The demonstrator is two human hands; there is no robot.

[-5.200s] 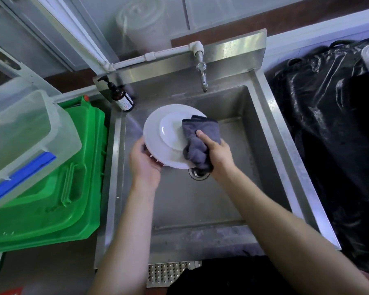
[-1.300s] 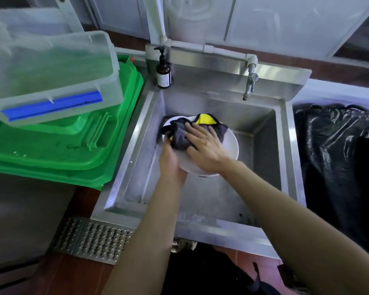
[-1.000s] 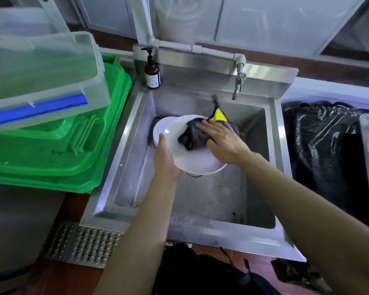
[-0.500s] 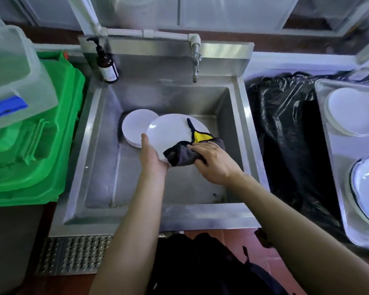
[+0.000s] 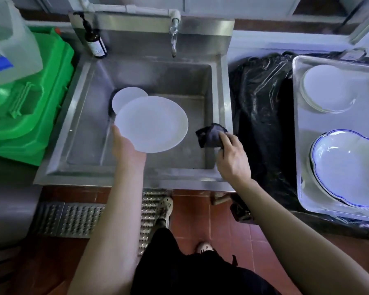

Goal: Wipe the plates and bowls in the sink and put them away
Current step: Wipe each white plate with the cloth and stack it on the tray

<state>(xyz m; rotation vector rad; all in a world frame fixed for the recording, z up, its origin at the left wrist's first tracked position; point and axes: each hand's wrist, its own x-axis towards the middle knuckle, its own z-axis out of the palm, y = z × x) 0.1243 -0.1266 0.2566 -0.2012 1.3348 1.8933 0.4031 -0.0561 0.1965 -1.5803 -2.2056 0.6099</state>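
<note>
My left hand point(image 5: 127, 145) holds a white plate point(image 5: 152, 124) by its near-left rim, face up over the steel sink point(image 5: 81, 116). Behind it a smaller white dish point(image 5: 126, 96) lies in the sink's far-left part, half covered by the plate. My right hand point(image 5: 232, 156) grips a dark grey cloth point(image 5: 210, 134) at the sink's right rim, apart from the plate. On the right a metal tray point(image 5: 300, 158) carries a stack of white plates point(image 5: 324, 88) at the back and a blue-rimmed bowl point(image 5: 347, 167) at the front.
A tap point(image 5: 173, 37) hangs over the sink's back wall, with a brown soap bottle point(image 5: 95, 43) at the back-left corner. Green crates point(image 5: 28, 99) with a clear tub point(image 5: 11, 45) on top stand at the left. A black bag point(image 5: 262, 107) fills the gap between sink and tray.
My right hand has pulled the cloth off the plate and moved to the sink's right rim. The plate has turned face up in my left hand. The view has swung right, showing the tray.
</note>
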